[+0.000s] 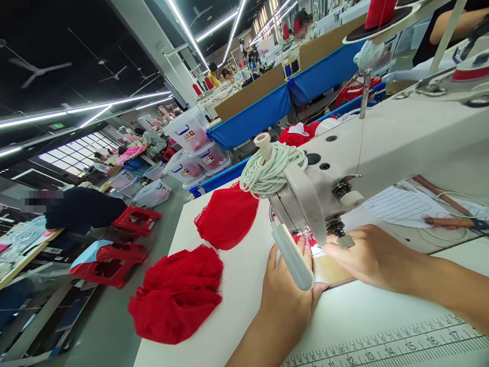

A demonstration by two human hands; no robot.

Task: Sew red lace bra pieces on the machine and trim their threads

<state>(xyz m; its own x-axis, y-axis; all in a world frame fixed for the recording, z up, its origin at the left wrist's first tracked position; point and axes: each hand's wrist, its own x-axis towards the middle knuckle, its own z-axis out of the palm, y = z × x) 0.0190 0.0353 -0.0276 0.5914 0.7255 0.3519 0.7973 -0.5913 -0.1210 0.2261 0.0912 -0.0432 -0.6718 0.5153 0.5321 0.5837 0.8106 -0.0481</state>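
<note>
My left hand [284,295] lies on the white table [237,306] with fingers stretched toward the needle of the white sewing machine [382,148]. My right hand [367,257] rests flat on the other side, fingers pressing a small red fabric piece [307,238] under the presser foot. A white lamp tube [292,257] partly hides the left fingers. A stack of red lace fabric [175,295] and another red piece [227,216] lie to the left.
A coil of white cord [271,171] hangs on the machine head. Lined paper [401,206] lies behind the machine. A ruler strip [401,344] runs along the table's near edge. Red stools [114,260], plastic bins [191,132] and other workers fill the floor at left.
</note>
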